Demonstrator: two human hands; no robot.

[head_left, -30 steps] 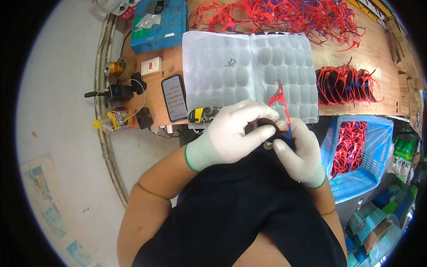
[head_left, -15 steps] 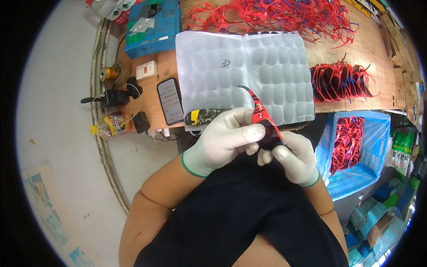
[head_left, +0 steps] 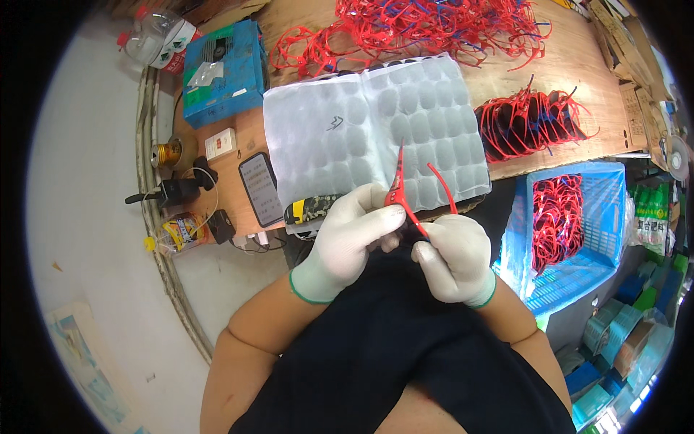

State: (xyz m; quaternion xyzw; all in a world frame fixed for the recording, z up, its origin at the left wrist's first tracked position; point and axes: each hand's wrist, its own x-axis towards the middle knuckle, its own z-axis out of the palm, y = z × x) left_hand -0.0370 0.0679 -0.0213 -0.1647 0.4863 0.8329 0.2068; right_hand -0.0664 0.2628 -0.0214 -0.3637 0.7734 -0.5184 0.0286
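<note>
Two hands in white knit gloves (head_left: 336,253) come together at the middle of the head view. Your left hand (head_left: 354,231) pinches a slim, glossy red eyeglass frame (head_left: 397,194), thumb and fingers closed on one end of its front. Your right hand (head_left: 455,257) is curled closed on the other end, its fingertips partly hidden. The frame is up in the air between your hands, above your dark top (head_left: 405,318).

Beyond it, a white translucent sheet (head_left: 303,108) with rows of dark ovals showing through lies on a tan wooden table (head_left: 578,61). Left of the sheet sits a black phone (head_left: 262,189) with a lit screen; past it, a tangled heap of red frames (head_left: 441,32); to its right, a row of red frames with dark lenses (head_left: 531,123). At your right, a blue plastic crate (head_left: 614,217) holds more red frames (head_left: 557,220).
</note>
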